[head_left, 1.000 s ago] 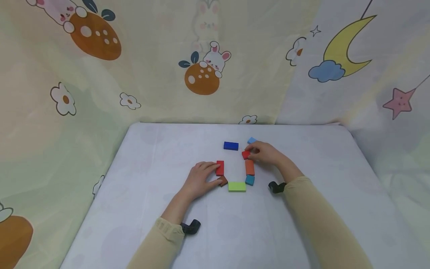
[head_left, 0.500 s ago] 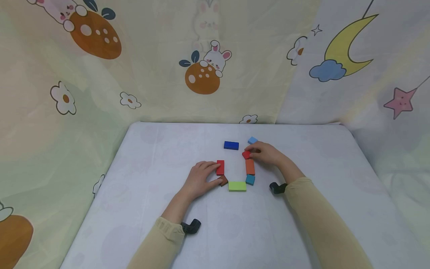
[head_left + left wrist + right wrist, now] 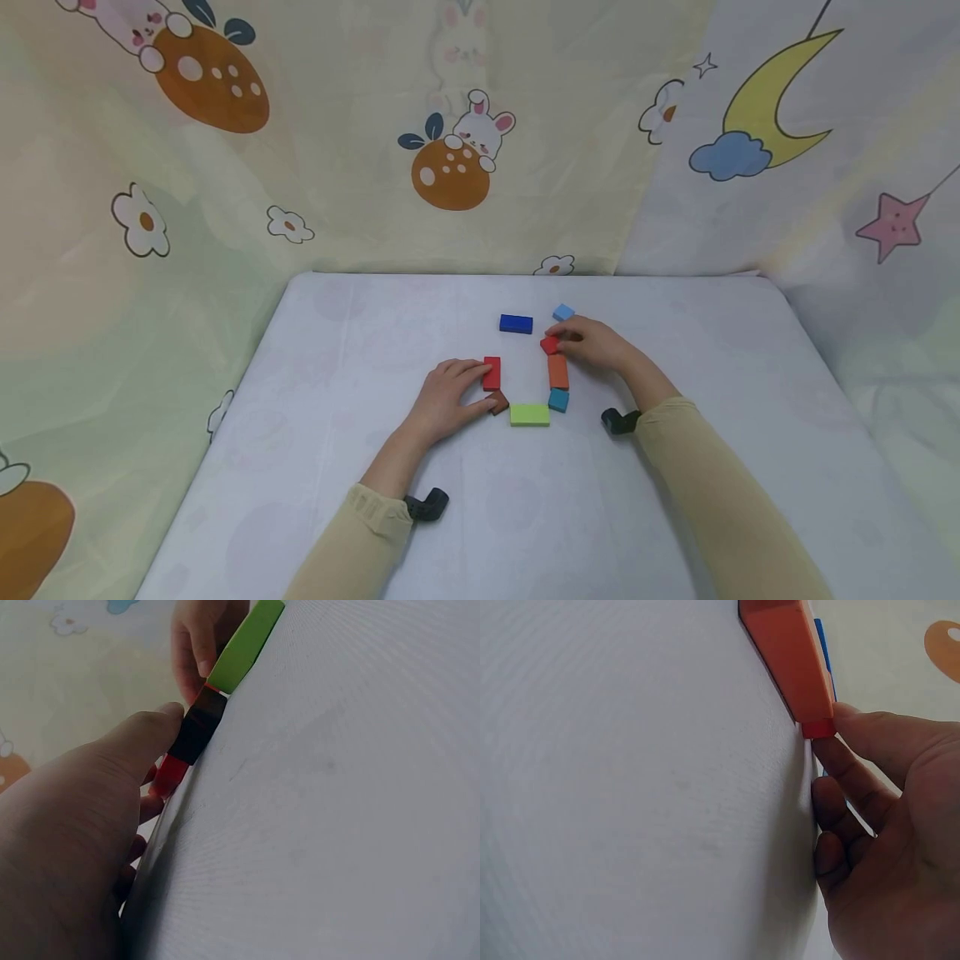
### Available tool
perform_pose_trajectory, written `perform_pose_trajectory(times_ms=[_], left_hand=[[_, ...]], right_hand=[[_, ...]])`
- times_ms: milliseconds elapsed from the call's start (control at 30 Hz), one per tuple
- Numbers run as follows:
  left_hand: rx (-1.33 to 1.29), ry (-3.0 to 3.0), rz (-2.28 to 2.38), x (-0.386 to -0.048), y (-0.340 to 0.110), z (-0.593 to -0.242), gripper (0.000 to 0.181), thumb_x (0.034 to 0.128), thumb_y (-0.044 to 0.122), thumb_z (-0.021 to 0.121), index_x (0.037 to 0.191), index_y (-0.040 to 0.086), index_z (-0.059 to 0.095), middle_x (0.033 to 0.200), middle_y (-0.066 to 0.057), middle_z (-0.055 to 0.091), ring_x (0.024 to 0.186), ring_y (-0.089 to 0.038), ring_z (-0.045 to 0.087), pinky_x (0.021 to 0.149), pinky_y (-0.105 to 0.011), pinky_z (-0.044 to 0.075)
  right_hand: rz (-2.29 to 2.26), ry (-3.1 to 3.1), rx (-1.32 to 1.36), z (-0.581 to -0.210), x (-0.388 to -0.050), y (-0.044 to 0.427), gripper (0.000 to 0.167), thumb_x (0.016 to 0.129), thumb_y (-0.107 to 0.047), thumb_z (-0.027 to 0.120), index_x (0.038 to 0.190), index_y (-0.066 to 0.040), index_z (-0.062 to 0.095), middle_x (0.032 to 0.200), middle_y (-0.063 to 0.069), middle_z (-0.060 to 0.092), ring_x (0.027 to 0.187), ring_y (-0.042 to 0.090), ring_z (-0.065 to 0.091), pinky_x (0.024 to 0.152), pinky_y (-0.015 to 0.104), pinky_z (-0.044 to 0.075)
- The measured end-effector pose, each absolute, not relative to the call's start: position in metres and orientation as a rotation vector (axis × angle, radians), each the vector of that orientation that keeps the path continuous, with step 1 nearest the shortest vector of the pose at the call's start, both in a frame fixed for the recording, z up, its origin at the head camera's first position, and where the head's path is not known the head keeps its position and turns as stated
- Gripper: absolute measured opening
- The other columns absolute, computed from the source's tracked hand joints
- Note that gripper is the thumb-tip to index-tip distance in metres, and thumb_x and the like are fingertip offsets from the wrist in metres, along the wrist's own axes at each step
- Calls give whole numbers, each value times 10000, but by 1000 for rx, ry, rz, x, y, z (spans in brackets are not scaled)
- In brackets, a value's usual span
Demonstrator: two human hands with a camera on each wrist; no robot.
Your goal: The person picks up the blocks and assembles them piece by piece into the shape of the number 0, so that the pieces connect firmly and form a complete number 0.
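Observation:
In the head view the left hand (image 3: 444, 403) rests with its fingers on the long red block (image 3: 492, 373) and its thumb at the brown block (image 3: 498, 402), whose corner meets that red block's lower end. The right hand (image 3: 592, 342) pinches a small red block (image 3: 550, 345) between thumb and finger, at the far end of the orange block (image 3: 558, 372). A teal block (image 3: 558, 400) lies against the orange block's near end. Between the two rows, at the front, is the lime green block (image 3: 529, 415). The right wrist view shows the small red block (image 3: 819, 728) against the orange block.
A dark blue block (image 3: 516, 324) lies at the back, left of the right hand. Just behind that hand is a light blue block (image 3: 563, 312). The white tabletop (image 3: 300, 358) ends at a patterned cloth backdrop (image 3: 337, 150). Each wrist carries a black camera.
The small red block has turned slightly under the right hand's fingers since the earliest frame. The left hand and the other blocks have stayed where they were.

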State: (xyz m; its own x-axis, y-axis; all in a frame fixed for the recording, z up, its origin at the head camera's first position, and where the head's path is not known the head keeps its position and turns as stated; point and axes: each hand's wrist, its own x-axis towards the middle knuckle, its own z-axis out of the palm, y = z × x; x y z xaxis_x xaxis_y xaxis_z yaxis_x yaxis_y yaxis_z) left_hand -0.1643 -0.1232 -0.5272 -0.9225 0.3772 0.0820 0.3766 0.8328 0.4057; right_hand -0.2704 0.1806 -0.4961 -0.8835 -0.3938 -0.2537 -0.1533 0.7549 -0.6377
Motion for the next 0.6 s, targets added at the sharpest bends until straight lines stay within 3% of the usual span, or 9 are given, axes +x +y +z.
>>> perform_pose_trajectory(times_ms=[600], left_hand=[[631,3028,683,-164,-123,-528,636,893,578,635,1428,251,531,1430,15,539,1357,-255,435,1129,-491,359]], right_hand=[[-1003,2608,-317,-497,-253,182,417,987,-297,577,1399,-251,535,1362,72,549,1256,291,482,1062,518,453]])
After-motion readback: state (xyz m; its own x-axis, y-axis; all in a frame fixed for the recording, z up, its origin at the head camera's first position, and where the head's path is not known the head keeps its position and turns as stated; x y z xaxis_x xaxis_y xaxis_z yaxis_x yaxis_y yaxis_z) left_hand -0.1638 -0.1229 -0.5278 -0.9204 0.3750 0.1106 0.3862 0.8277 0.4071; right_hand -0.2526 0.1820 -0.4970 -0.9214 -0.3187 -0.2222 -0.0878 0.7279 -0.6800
